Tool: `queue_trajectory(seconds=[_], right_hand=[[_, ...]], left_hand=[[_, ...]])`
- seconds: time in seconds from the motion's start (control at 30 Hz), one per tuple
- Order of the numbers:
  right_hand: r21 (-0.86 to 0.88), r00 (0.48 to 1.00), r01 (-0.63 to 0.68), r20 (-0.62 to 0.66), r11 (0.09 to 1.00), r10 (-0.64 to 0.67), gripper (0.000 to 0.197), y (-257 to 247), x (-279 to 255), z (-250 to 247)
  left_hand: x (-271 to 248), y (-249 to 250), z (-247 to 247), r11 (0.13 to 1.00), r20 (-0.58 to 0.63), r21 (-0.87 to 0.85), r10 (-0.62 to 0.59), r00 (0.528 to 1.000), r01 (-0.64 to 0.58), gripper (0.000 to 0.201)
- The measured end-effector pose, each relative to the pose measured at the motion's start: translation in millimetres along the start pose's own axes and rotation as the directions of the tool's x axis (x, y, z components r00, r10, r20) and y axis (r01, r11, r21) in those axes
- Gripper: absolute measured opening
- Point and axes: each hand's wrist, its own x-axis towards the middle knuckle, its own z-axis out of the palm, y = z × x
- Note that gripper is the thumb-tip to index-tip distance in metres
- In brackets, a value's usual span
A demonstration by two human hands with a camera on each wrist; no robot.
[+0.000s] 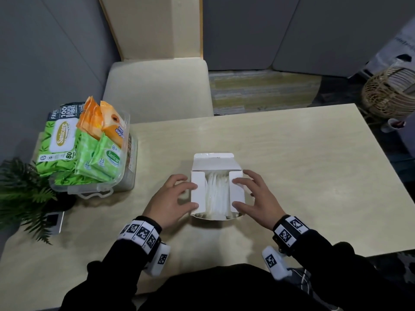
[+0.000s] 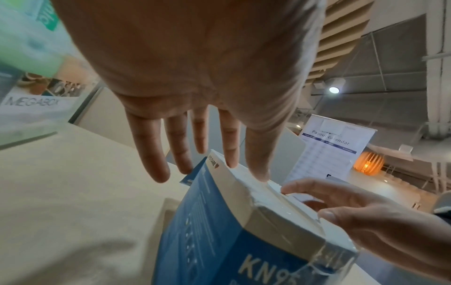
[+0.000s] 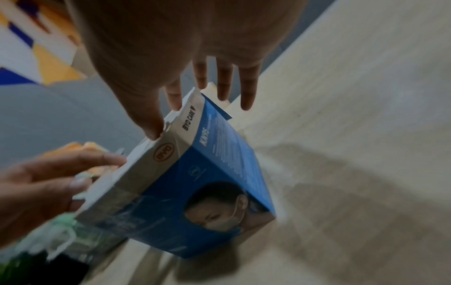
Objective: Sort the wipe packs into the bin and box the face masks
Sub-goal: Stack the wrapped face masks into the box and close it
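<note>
The face mask box (image 1: 216,162) stands open-topped in the middle of the table, blue-sided in the wrist views (image 2: 219,231) (image 3: 219,164). White face masks (image 1: 216,194) stand packed inside. My left hand (image 1: 190,196) (image 2: 246,170) presses the left side flap down with straight fingers. Opposite it, my right hand (image 1: 235,193) (image 3: 164,120) presses the right side flap the same way. The rear lid flap stands up. At the table's left a clear plastic bin (image 1: 94,191) holds green wipe packs (image 1: 58,142) and orange wipe packs (image 1: 107,124).
A potted fern (image 1: 22,194) and a small flat device (image 1: 54,221) sit at the left edge near the bin. A cream chair (image 1: 157,86) stands behind the table. A wicker basket (image 1: 386,95) is beyond the far right corner. Bare tabletop (image 1: 303,164) lies right of the box.
</note>
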Motion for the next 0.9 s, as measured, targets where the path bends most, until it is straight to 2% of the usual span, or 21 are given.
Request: queue_trajectory(seconds=[0.1,0.17,0.23,0.3,0.37,0.4,0.43,0.47,0.57,0.63,0.77,0.83,0.9], right_hand=[[-0.155,0.996,0.068,0.07,0.986,-0.058,0.057,-4,1,-2],[-0.131,0.997,0.048,0.061,0.99,-0.04,0.057,-6,2,0],[0.013,1.0,0.001,-0.011,1.0,-0.001,0.061,-5,6,1],[0.246,0.99,-0.123,-0.044,0.962,0.138,0.072,-6,15,0],[0.458,0.947,-0.298,0.034,0.837,0.318,0.086,-8,28,-3],[0.528,0.917,-0.378,0.098,0.76,0.387,0.088,-8,37,-5],[0.567,0.887,-0.443,0.166,0.694,0.431,0.088,-5,45,-8],[0.569,0.869,-0.484,0.22,0.665,0.444,0.083,-2,52,-12],[0.516,0.879,-0.477,0.295,0.711,0.376,0.055,-3,64,-19],[0.565,0.904,-0.425,0.23,0.708,0.359,0.049,-6,63,-16],[0.661,0.944,-0.281,0.06,0.696,0.324,0.047,-11,55,-4],[0.68,0.938,-0.242,-0.019,0.692,0.347,0.044,-11,54,1],[0.672,0.934,-0.21,-0.077,0.71,0.348,0.045,-13,53,4]], left_hand=[[12,7,-1,1.0,-0.027,0.005,0.018,0.999,-0.018,0.026],[21,7,2,0.996,-0.065,-0.09,-0.005,0.998,-0.001,0.028],[30,5,6,0.968,-0.08,-0.243,-0.091,0.993,0.07,0.043],[37,5,6,0.883,-0.021,-0.44,-0.193,0.981,0.164,0.067],[43,10,6,0.775,0.069,-0.589,-0.236,0.969,0.23,0.1],[45,12,5,0.736,0.109,-0.624,-0.253,0.961,0.264,0.11],[48,12,5,0.707,0.133,-0.646,-0.267,0.955,0.288,0.113],[49,13,5,0.689,0.146,-0.658,-0.28,0.949,0.305,0.109],[53,10,4,0.674,0.129,-0.679,-0.281,0.951,0.291,0.09],[51,7,4,0.694,0.093,-0.675,-0.256,0.962,0.25,0.085],[46,5,8,0.682,-0.022,-0.715,-0.24,0.971,0.152,0.098],[44,5,9,0.703,-0.087,-0.703,-0.229,0.97,0.103,0.081],[44,6,11,0.771,-0.159,-0.635,-0.193,0.968,0.049,0.057]])
